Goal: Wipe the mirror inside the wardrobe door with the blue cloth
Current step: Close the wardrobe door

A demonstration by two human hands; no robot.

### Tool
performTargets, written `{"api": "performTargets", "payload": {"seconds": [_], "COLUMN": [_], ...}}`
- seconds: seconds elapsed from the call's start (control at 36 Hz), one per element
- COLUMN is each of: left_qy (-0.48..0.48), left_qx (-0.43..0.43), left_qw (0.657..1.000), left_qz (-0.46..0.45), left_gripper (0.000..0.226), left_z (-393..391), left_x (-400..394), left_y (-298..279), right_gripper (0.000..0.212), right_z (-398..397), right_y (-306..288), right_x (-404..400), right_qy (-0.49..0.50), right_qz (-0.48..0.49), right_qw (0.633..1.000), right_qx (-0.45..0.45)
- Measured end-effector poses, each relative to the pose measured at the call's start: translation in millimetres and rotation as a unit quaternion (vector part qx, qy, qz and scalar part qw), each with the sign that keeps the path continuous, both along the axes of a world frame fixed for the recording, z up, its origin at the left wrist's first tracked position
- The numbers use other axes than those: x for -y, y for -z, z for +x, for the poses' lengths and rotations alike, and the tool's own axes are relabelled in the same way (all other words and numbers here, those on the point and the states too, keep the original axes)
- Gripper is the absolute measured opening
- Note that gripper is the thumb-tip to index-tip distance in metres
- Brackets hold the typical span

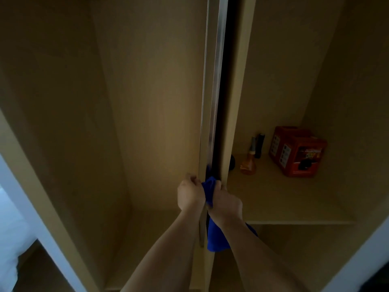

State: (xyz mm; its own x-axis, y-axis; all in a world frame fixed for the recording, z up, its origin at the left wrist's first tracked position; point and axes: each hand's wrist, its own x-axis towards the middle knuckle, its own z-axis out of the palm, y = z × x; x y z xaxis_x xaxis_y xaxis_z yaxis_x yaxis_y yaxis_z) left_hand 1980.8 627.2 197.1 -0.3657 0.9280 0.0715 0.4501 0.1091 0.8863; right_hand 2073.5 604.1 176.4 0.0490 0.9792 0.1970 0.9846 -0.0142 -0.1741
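Right grip (226,204) bunches blue cloth (216,239); left grip (190,193) curls on door edge (203,157). Cloth soft, light; hold bunched.

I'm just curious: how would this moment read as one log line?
left hand: grips door edge | right hand: holds blue cloth | mirror: seen edge-on

"What was the wardrobe (151,85) made of?"

"Pale wood-look board, matt and smooth, the shelf (277,199) the same. The door edge (213,85) I faced carried a strip that looked like brushed metal, with a dull sheen."

"And the blue cloth (216,239)?"

"Soft, matt fabric, bunched in my right hand (226,204). On the shelf, the red box (297,151) looked like glossy printed card, and the small amber bottle (248,165) shone like glass or clear plastic; I couldn't tell which."
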Motion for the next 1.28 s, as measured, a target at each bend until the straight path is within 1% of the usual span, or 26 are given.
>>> {"api": "performTargets", "payload": {"seconds": [0.06, 0.11, 0.17, 0.22, 0.28, 0.33, 0.39, 0.44, 0.5, 0.53, 0.56, 0.61, 0.67, 0.72, 0.75, 0.81, 0.86, 0.92, 0.94, 1.06, 1.08, 1.14, 1.17, 1.19, 1.22, 1.28], "left_qy": [-0.012, -0.004, 0.031, 0.064, 0.087, 0.096, 0.09, 0.079, 0.065, 0.053, 0.04, 0.029, 0.05, 0.089, 0.11, 0.129, 0.103, 0.053, 0.028, -0.05, -0.073, -0.129, -0.156, -0.18, -0.201, -0.23], "left_qx": [0.031, 0.061, 0.081, 0.123, 0.163, 0.176, 0.186, 0.188, 0.13, 0.084, 0.04, -0.04, -0.152, -0.24, -0.258, -0.262, -0.255, -0.265, -0.27, -0.243, -0.231, -0.211, -0.202, -0.19, -0.178, -0.154], "left_qw": [0.999, 0.994, 0.984, 0.969, 0.959, 0.955, 0.955, 0.961, 0.976, 0.983, 0.987, 0.987, 0.974, 0.954, 0.947, 0.941, 0.944, 0.942, 0.939, 0.94, 0.942, 0.943, 0.943, 0.942, 0.941, 0.936], "left_qz": [-0.029, -0.088, -0.156, -0.203, -0.217, -0.22, -0.214, -0.185, -0.162, -0.153, -0.147, -0.152, -0.159, -0.155, -0.157, -0.172, -0.181, -0.198, -0.21, -0.235, -0.232, -0.221, -0.214, -0.208, -0.205, -0.216], "left_gripper": [0.017, 0.018, 0.03, 0.041, 0.049, 0.053, 0.05, 0.042, 0.037, 0.038, 0.045, 0.075, 0.103, 0.114, 0.113, 0.097, 0.074, 0.055, 0.049, 0.038, 0.033, 0.024, 0.022, 0.022, 0.023, 0.022], "left_z": [-6, -10, -10, -9, -8, -10, -14, -19, -26, -31, -37, -49, -62, -74, -80, -91, -103, -118, -128, -167, -178, -200, -212, -224, -237, -261], "left_x": [8, 17, 25, 33, 41, 51, 60, 71, 87, 96, 105, 123, 142, 162, 172, 191, 209, 225, 232, 263, 272, 291, 302, 313, 323, 342], "left_y": [14, 26, 32, 33, 35, 37, 41, 48, 54, 58, 63, 70, 75, 81, 85, 91, 95, 95, 94, 95, 97, 102, 104, 106, 108, 109], "right_gripper": [0.06, 0.061, 0.06, 0.059, 0.055, 0.047, 0.041, 0.038, 0.037, 0.035, 0.032, 0.022, 0.011, 0.016, 0.025, 0.038, 0.045, 0.047, 0.047, 0.038, 0.041, 0.061, 0.072, 0.077, 0.077, 0.059], "right_z": [-1, -4, -7, -11, -14, -19, -23, -29, -36, -40, -43, -51, -59, -69, -75, -87, -101, -117, -125, -163, -173, -188, -194, -201, -209, -233], "right_y": [2, 5, 8, 10, 12, 13, 16, 19, 24, 28, 32, 43, 54, 65, 66, 69, 72, 77, 80, 92, 96, 104, 109, 113, 116, 118], "right_x": [5, 10, 14, 18, 22, 27, 33, 41, 52, 60, 68, 81, 95, 108, 117, 131, 142, 154, 161, 183, 187, 193, 196, 199, 202, 212], "right_qy": [0.021, 0.039, 0.051, 0.059, 0.063, 0.058, 0.05, 0.04, 0.021, 0.007, -0.006, -0.035, -0.117, -0.209, -0.249, -0.296, -0.323, -0.358, -0.367, -0.394, -0.404, -0.417, -0.421, -0.425, -0.432, -0.457], "right_qz": [-0.008, -0.014, -0.017, -0.019, -0.017, -0.017, -0.026, -0.04, -0.058, -0.072, -0.086, -0.101, -0.137, -0.155, -0.144, -0.15, -0.151, -0.157, -0.155, -0.136, -0.13, -0.134, -0.143, -0.152, -0.154, -0.136], "right_qw": [0.999, 0.997, 0.994, 0.989, 0.982, 0.975, 0.972, 0.973, 0.977, 0.981, 0.983, 0.987, 0.982, 0.965, 0.958, 0.943, 0.933, 0.919, 0.917, 0.909, 0.905, 0.899, 0.895, 0.891, 0.886, 0.876], "right_qx": [-0.039, -0.066, -0.096, -0.131, -0.175, -0.214, -0.227, -0.225, -0.205, -0.182, -0.163, -0.121, -0.051, -0.006, 0.003, 0.0, 0.048, 0.049, 0.037, -0.009, -0.01, 0.015, 0.03, 0.048, 0.065, 0.073]}}
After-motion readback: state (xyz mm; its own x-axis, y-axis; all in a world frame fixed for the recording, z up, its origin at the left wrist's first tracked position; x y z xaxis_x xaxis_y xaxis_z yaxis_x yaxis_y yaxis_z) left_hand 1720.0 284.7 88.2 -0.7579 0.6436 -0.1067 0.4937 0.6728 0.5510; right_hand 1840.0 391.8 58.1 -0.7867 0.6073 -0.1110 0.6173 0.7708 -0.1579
